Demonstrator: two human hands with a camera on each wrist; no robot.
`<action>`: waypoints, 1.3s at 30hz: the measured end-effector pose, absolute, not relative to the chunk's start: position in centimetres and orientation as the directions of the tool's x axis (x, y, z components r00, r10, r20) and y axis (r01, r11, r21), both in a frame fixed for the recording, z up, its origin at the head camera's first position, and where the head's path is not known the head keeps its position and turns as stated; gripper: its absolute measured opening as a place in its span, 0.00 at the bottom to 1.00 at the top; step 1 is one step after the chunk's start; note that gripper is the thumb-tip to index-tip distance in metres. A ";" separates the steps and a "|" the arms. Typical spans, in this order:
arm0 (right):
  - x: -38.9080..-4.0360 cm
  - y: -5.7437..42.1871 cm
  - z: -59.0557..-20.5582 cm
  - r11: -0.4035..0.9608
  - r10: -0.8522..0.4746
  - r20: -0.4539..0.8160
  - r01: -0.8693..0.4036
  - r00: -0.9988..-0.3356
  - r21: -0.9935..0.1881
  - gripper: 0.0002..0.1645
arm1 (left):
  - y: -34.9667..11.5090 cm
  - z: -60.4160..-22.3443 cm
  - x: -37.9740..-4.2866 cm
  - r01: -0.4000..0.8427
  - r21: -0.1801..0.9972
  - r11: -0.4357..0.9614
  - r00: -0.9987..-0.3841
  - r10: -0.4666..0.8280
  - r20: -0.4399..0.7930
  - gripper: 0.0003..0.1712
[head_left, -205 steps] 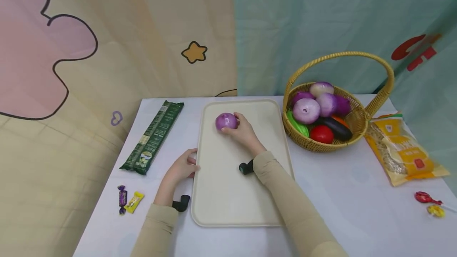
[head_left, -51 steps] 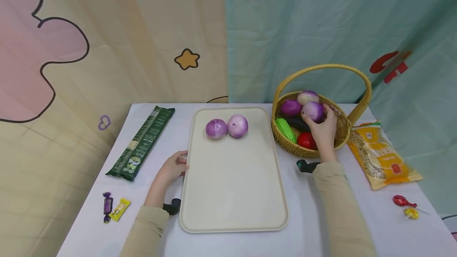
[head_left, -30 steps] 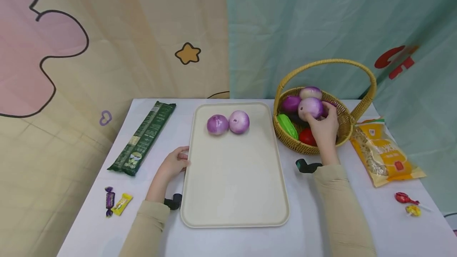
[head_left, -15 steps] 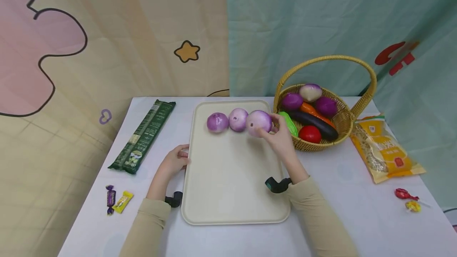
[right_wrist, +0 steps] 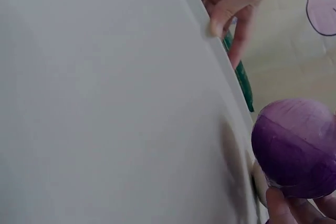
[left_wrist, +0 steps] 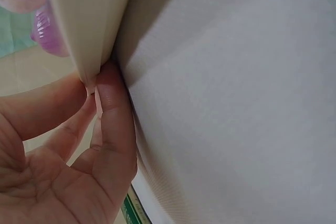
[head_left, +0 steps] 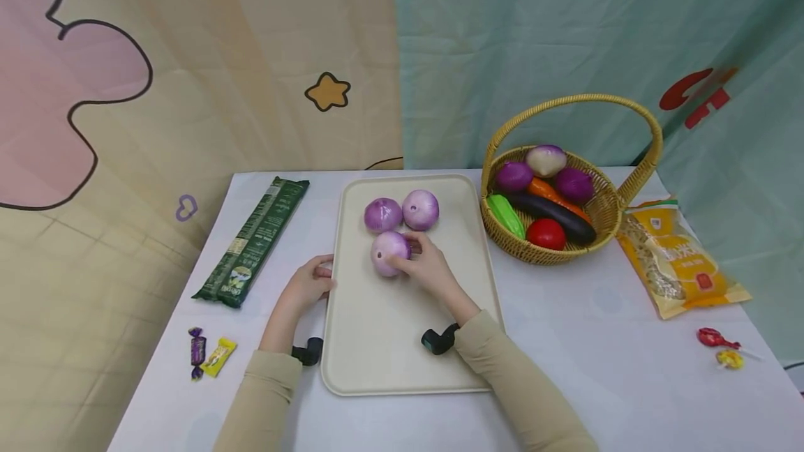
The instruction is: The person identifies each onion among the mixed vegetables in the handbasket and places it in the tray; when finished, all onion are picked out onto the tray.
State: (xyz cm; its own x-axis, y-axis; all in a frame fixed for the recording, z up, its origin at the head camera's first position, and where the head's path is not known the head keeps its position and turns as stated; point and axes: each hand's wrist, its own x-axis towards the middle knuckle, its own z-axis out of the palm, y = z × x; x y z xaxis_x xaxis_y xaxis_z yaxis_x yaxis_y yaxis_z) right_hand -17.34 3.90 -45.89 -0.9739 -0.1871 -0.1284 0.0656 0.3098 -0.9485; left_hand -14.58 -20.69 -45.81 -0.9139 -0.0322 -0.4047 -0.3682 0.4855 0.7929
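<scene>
My right hand (head_left: 429, 265) grips a purple-and-white onion (head_left: 387, 254) over the upper left part of the cream tray (head_left: 408, 361). In the right wrist view, fingertips press the underside of that onion (right_wrist: 294, 150). Two more onions rest side by side near the tray's far end: a darker purple one (head_left: 382, 215) and a paler one (head_left: 421, 210). My left hand (head_left: 308, 285) holds the tray's left edge. The left wrist view shows the thumb and fingers of that hand (left_wrist: 79, 145) pinching the tray's rim (left_wrist: 92, 30).
A wicker basket (head_left: 532, 251) at the back right holds several vegetables, including an eggplant (head_left: 559, 215) and a tomato (head_left: 546, 234). Beside it lies a yellow bag (head_left: 687, 264). A long green packet (head_left: 254, 243) and wrapped candies (head_left: 197, 353) are left of the tray; more candies (head_left: 711, 337) lie far right.
The first onion was set on the tray, then a second joined it. My right hand took another from the basket and moved it left and nearer over the tray. My left hand stays put.
</scene>
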 end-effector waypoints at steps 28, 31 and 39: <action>-18.4 7.4 -42.5 0.347 -0.136 -0.067 0.016 -0.988 -0.938 0.34 | -20.7 -45.8 -14.7 -0.370 0.782 0.501 -0.912 -0.034 -0.410 0.32; -19.1 9.7 -41.0 0.311 -0.071 -0.008 -0.015 -0.997 -0.950 0.30 | -20.7 -45.9 -14.7 -0.369 0.785 0.498 -0.912 -0.030 -0.410 0.32; -21.4 15.6 -39.1 0.300 0.173 0.079 -0.023 -0.982 -0.954 0.26 | -20.6 -46.0 -14.7 -0.377 0.780 0.500 -0.910 -0.041 -0.413 0.32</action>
